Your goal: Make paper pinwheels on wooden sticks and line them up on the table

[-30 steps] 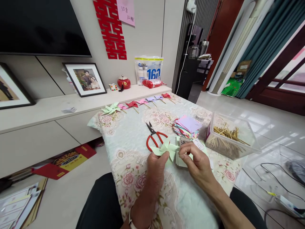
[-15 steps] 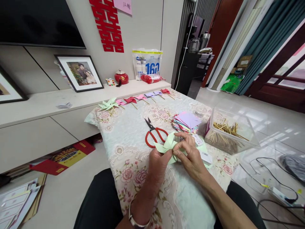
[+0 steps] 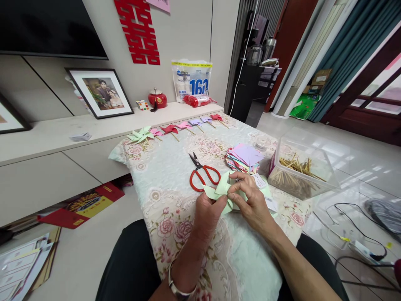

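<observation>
Floral tablecloth (image 3: 175, 175) across the middle of the frame, clear tub of wooden sticks (image 3: 297, 173) at right, stack of coloured paper squares (image 3: 246, 158) and red scissors (image 3: 202, 173) just above the hands, row of finished pinwheels (image 3: 175, 128) along the far edge. Pale green paper pinwheel (image 3: 221, 191) at lower centre, pinched at its hub: left hand (image 3: 209, 211) curled under and gripping from the left, right hand (image 3: 252, 200) closed on it with thumb and forefinger from the right. Best done, by the look of it, with the folded tips kept stacked squarely over the centre, held firmly but lightly so no blade creases.
</observation>
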`<control>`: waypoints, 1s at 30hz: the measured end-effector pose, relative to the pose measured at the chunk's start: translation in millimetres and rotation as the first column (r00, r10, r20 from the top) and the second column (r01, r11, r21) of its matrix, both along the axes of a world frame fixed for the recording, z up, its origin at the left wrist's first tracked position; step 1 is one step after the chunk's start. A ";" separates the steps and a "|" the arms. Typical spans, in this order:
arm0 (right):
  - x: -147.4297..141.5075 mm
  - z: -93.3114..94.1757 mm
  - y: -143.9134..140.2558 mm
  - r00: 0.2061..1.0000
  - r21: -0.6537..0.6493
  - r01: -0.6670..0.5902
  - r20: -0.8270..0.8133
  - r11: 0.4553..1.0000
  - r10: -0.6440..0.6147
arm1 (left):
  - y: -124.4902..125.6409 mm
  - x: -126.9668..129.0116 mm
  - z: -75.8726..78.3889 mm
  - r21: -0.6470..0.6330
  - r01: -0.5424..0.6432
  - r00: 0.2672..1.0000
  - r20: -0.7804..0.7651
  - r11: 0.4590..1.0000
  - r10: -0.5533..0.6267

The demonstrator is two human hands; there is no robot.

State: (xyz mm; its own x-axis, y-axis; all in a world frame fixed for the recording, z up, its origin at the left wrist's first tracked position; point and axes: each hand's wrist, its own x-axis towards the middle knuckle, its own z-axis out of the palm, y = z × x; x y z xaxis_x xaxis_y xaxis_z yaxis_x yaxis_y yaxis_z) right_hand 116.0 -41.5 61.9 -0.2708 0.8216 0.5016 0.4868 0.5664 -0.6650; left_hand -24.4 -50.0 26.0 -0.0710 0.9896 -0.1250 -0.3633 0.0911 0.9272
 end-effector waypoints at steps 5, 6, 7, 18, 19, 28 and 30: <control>-0.2 1.2 0.2 1.000 0.006 -0.001 0.005 1.000 0.001 | -0.3 0.2 4.3 -0.009 -0.028 1.000 -0.009 1.000 0.028; -0.1 0.9 0.4 1.000 -0.001 -0.003 0.000 1.000 0.003 | -0.6 0.3 4.6 -0.005 -0.021 1.000 -0.009 1.000 0.021; 0.2 0.5 0.6 1.000 -0.012 -0.005 -0.008 1.000 0.005 | -0.9 0.3 5.1 -0.001 -0.014 1.000 -0.006 1.000 0.014; 4.8 -0.8 2.2 0.993 -0.127 -0.094 -0.077 0.987 0.084 | -1.3 -0.8 7.3 0.051 -0.001 1.000 0.002 0.999 0.001; 5.2 -0.5 2.4 0.993 -0.142 -0.094 -0.079 0.985 0.084 | -0.9 -1.2 5.6 0.042 0.000 1.000 -0.002 0.999 0.000; 6.9 4.4 2.0 0.991 -0.230 -0.096 -0.110 0.968 0.072 | -1.7 -1.8 3.3 0.032 -0.001 0.999 -0.041 0.999 0.003; 7.1 5.3 2.0 0.990 -0.246 -0.102 -0.119 0.964 0.074 | -1.6 -1.9 4.2 0.036 -0.013 0.998 -0.060 0.999 0.015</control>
State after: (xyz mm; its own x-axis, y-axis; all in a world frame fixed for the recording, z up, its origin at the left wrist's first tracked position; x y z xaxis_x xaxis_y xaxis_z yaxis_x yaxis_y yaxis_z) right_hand 123.1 -39.5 67.3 -0.3034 0.9002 0.3123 0.3600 0.4118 -0.8372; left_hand -26.3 -51.6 30.2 -0.0909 0.9922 -0.0849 -0.3077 0.0530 0.9500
